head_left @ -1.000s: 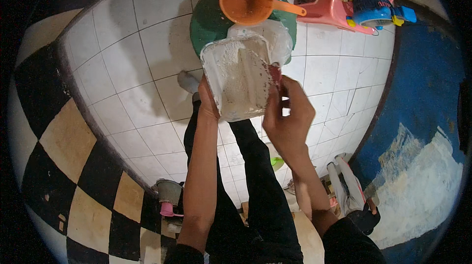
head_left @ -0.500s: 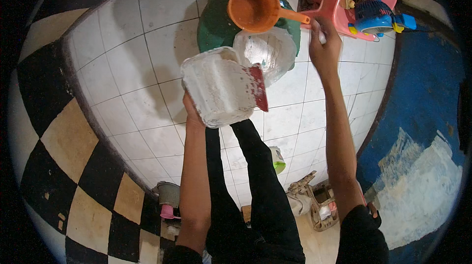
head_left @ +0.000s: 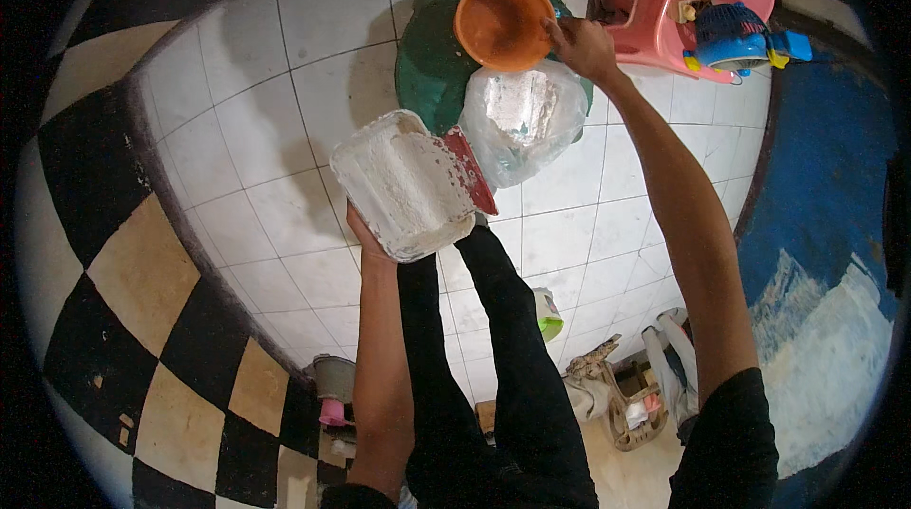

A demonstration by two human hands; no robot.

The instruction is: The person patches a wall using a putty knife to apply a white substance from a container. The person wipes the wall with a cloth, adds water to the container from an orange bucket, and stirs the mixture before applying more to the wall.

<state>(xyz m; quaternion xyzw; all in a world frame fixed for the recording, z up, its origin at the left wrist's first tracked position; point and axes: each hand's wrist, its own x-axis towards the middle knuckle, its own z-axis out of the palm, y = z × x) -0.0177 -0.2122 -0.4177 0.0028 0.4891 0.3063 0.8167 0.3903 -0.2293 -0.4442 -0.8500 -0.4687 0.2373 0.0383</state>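
Observation:
My left hand [head_left: 368, 232] grips the side of a white rectangular plastic tub [head_left: 403, 188] smeared with white paste-like material. A red-bladed scraper [head_left: 468, 170] coated in white lies at the tub's right rim. My right hand [head_left: 583, 48] is closed around the handle of an orange plastic dipper [head_left: 504, 23], which hides most of that handle. The dipper rests over a green plastic stool [head_left: 427, 82]; its inside looks orange, and any liquid in it cannot be made out. A clear plastic bag [head_left: 527, 120] with white material lies on the stool, just nearer than the dipper.
A pink-red plastic stool or chair [head_left: 655, 6] stands at the far right with a small blue fan [head_left: 733, 39] on it. White floor tiles [head_left: 275, 111] surround the stool. A grey bucket [head_left: 334, 378] and a green-and-white container [head_left: 548, 315] sit nearer my legs. The blue wall [head_left: 807, 158] borders the right.
My right hand has moved inward along the dipper's handle, from its outer end toward the bowl. The tub in my left hand has shifted left and slightly nearer, turning a little. The dipper stays in place.

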